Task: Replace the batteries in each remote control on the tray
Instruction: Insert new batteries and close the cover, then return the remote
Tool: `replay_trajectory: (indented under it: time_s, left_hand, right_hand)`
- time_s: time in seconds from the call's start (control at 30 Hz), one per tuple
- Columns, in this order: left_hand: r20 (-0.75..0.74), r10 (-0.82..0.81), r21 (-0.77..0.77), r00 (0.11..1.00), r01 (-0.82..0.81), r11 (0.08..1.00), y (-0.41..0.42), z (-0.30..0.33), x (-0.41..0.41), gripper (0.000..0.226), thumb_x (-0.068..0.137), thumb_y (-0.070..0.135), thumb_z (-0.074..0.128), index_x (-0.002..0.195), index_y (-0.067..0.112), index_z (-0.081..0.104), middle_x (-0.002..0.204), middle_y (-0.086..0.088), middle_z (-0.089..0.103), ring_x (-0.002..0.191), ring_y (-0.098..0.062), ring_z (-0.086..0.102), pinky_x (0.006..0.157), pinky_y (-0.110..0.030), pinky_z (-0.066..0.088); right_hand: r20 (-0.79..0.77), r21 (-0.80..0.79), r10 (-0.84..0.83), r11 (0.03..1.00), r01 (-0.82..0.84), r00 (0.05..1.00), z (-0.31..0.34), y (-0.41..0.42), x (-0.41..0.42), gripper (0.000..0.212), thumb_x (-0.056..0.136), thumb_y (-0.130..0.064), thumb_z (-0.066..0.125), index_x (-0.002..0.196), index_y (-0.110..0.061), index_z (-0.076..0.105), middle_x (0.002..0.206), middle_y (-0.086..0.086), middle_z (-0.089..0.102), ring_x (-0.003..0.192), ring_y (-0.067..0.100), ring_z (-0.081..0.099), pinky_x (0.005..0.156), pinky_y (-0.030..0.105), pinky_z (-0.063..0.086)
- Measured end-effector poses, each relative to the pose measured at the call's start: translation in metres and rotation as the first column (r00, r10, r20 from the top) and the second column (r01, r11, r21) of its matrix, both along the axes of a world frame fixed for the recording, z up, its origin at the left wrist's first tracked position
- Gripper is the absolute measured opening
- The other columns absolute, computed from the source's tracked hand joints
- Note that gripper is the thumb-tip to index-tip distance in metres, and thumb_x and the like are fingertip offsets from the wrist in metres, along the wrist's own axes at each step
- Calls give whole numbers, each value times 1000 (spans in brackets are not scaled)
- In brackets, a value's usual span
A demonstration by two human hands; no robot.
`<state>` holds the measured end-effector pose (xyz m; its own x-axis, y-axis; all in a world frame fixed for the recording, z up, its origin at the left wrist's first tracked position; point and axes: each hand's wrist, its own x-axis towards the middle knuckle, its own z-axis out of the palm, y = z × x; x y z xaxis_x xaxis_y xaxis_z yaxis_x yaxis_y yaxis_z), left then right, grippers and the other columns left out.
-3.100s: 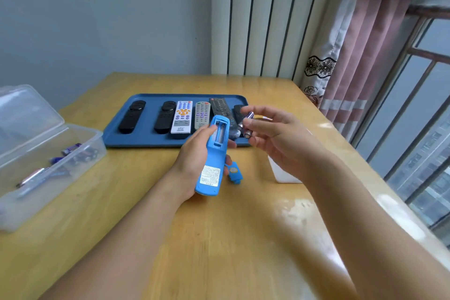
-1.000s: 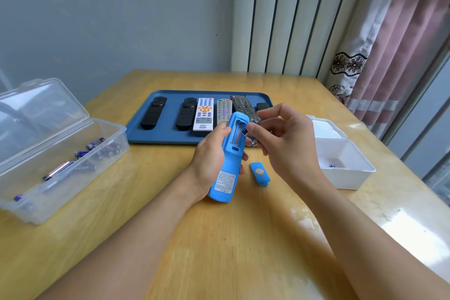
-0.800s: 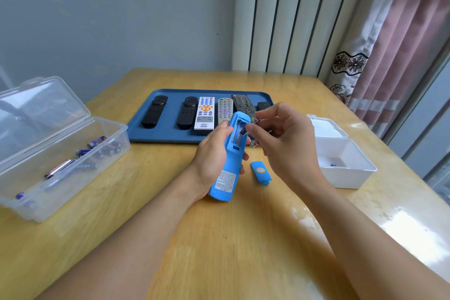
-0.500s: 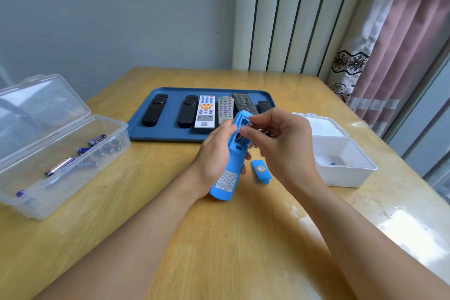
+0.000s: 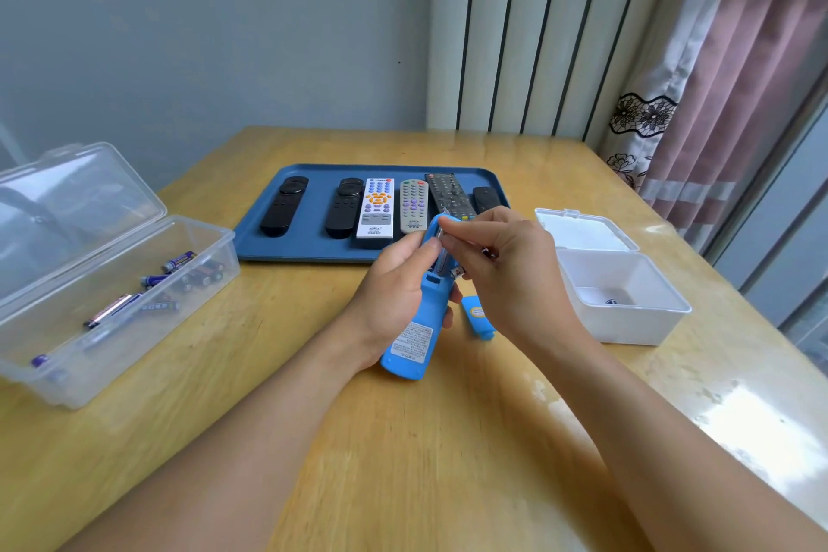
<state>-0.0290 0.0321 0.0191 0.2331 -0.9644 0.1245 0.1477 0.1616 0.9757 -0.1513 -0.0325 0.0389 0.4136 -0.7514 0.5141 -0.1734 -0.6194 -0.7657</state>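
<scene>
While left hand [image 5: 394, 287] grips blue remote [image 5: 416, 327], right fingers [image 5: 461, 238] pinch battery [image 5: 454, 271]

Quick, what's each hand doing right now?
Left hand: closed around the blue remote, back side up.
Right hand: fingers pinched at the remote's open battery slot, with a battery showing under them.

The left hand [image 5: 394, 282] is gripping a blue remote [image 5: 414, 327] back-up above the table [image 5: 403, 462], while the right hand [image 5: 506, 273] is pressing a battery [image 5: 456, 271] at its open compartment. The blue cover [image 5: 478, 318] is lying just beside it. Six remotes are sitting on the tray [image 5: 313, 247] near the far edge, a clear box [image 5: 89, 327] of batteries at the left edge, a white box [image 5: 627, 318] at the right.
</scene>
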Motion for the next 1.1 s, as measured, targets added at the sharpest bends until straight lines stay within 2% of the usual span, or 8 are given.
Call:
replay_trajectory:
  time_s: [0.13,0.27,0.43,0.57,0.67,0.77,0.93,1.1]
  left_hand:
    - [83,28,3,996,-28,1000,-1,-3,1,26,109,25,44,119,10,62,79,1,69,64,-17,64,50,-30,53]
    - [131,71,-4,989,-71,997,-3,-2,0,27,109,26,43,117,9,61,80,1,69,65,-16,64,51,-31,52]
    - [129,102,6,986,-104,995,-4,-1,1,27,109,27,43,115,9,62,82,0,70,59,-14,65,48,-28,52]
    - [139,83,7,987,-85,996,-5,-3,2,26,109,28,43,117,10,61,79,5,69,62,-16,65,49,-29,53]
    - [154,70,4,986,-71,997,-5,-4,2,26,109,27,42,119,10,60,79,4,69,66,-17,66,51,-30,53]
    - [172,69,7,983,-71,997,-6,-5,4,27,110,25,41,118,6,59,80,2,69,67,-16,65,52,-31,53]
    - [156,84,24,984,-89,996,-5,-6,6,25,110,26,42,114,9,60,81,-5,66,64,-18,63,51,-31,51]
    - [141,151,-20,978,-149,989,-8,-3,5,26,110,23,40,111,9,62,80,-4,68,63,-17,63,50,-32,52]
  right_hand:
    - [-60,9,35,999,-34,998,-1,-5,-3,22,95,-12,67,113,-18,77,88,9,61,67,9,58,67,22,50]
    - [-112,-15,40,999,-42,993,-2,-8,-3,30,96,-6,64,122,-18,73,84,3,60,66,6,58,66,13,44]
    - [274,325,38,937,-130,961,1,-16,-6,12,95,-8,67,104,-11,74,56,-7,59,44,5,49,46,17,41]
    - [316,389,71,900,-197,946,2,-15,-8,8,93,-10,70,88,-6,75,58,0,67,45,7,53,44,15,40]
    - [153,254,104,957,-141,983,0,-16,-8,12,93,-8,69,101,-12,77,67,14,68,53,12,55,50,20,45]
    - [-56,33,49,998,-47,997,-1,-15,-7,23,92,-5,68,110,-17,77,66,6,68,51,4,57,56,17,48]
    - [-264,-321,36,939,-123,964,-2,-7,-8,17,95,-4,64,101,-9,79,75,7,67,61,16,65,61,26,50]
    - [97,143,87,985,-100,992,0,-11,-3,8,86,-15,78,93,-12,74,66,8,69,51,16,62,49,27,48]
